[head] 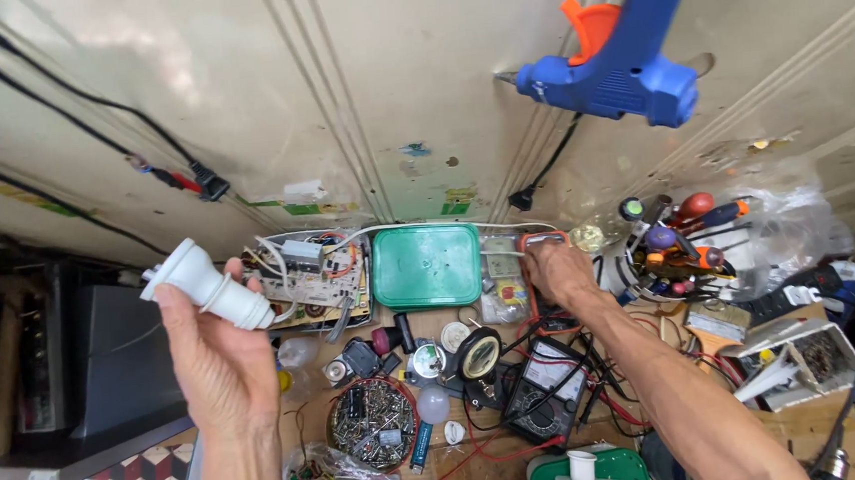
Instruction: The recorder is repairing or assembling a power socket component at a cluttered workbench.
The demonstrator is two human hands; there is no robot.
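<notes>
My left hand (217, 360) is raised at the left and grips a white plastic bulb housing (202, 282) by its narrow neck, wide end pointing up-left. My right hand (557, 273) reaches across the bench to the back wall and rests on an orange-edged multimeter (536, 245), fingers curled over it, next to a green lidded box (425, 265). A second dark multimeter (546, 390) with red and black leads lies under my right forearm.
A blue glue gun with an orange trigger (618, 51) hangs on the wall above. A circuit board (308, 275), a magnifier (479, 355), a round tin of small parts (372, 424), a tub of screwdrivers (676, 243) and loose wires crowd the wooden bench.
</notes>
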